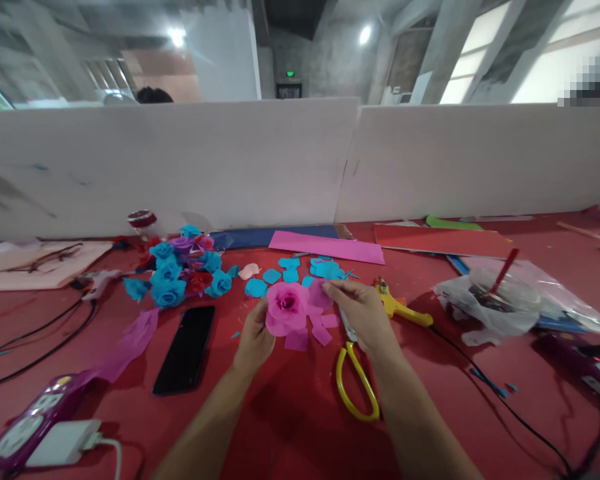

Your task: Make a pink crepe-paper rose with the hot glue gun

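My left hand (254, 339) is closed around the base of a pink paper rose (286, 305), holding it up over the red table (290, 413). My right hand (361, 312) pinches a pink paper petal (319, 295) against the rose's right side. Loose pink paper pieces (310, 333) lie just below the flower. Several blue cut petals (291, 272) lie on the table behind it.
Yellow-handled scissors (356, 381) lie under my right wrist, a yellow glue gun (401, 308) to their right. A black phone (186, 348) and a bunch of blue, purple and red paper roses (179, 272) sit left. A power strip (25, 427), cables, paper sheets (327, 247), and a bagged cup (495, 301) surround them.
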`<state>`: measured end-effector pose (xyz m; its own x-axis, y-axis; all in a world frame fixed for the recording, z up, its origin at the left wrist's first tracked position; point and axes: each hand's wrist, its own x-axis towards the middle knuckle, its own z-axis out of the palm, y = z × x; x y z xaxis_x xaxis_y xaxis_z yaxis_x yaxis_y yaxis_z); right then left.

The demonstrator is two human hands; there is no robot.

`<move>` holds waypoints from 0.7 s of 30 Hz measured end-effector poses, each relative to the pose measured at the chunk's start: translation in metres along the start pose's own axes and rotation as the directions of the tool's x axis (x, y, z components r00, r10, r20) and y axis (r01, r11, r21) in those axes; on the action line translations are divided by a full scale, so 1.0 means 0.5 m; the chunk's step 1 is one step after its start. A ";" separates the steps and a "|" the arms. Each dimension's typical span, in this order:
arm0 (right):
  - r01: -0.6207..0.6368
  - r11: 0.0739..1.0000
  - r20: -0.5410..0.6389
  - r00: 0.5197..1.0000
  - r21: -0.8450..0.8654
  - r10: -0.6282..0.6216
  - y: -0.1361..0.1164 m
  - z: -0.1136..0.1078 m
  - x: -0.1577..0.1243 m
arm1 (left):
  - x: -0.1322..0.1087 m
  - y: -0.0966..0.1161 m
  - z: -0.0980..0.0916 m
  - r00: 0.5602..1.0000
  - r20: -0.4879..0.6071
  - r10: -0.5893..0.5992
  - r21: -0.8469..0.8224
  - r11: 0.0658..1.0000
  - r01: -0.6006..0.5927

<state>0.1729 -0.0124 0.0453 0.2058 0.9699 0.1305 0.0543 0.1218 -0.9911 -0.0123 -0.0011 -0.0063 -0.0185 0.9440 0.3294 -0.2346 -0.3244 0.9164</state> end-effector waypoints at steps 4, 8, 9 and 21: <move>-0.122 0.944 -0.067 0.986 0.308 0.150 0.011 0.012 -0.014 | -0.008 -0.012 0.009 0.990 -0.083 -0.118 -0.104 0.989 0.109; -0.177 0.903 -0.105 0.966 0.392 0.235 0.006 0.023 -0.027 | -0.011 -0.008 0.024 0.971 -0.108 -0.213 -0.193 0.963 0.190; -0.184 0.897 -0.099 0.965 0.403 0.242 0.005 0.025 -0.029 | -0.011 -0.007 0.027 0.968 -0.104 -0.229 -0.198 0.959 0.205; -0.146 0.863 -0.112 0.968 0.483 0.226 0.012 0.027 -0.026 | -0.004 -0.003 0.041 0.953 -0.089 -0.289 -0.251 0.933 0.259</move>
<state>0.1573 -0.0213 0.0374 0.3208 0.9424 -0.0949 -0.4555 0.0657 -0.8878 0.0079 -0.0038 -0.0040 -0.0366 0.9989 0.0292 -0.4672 -0.0430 0.8831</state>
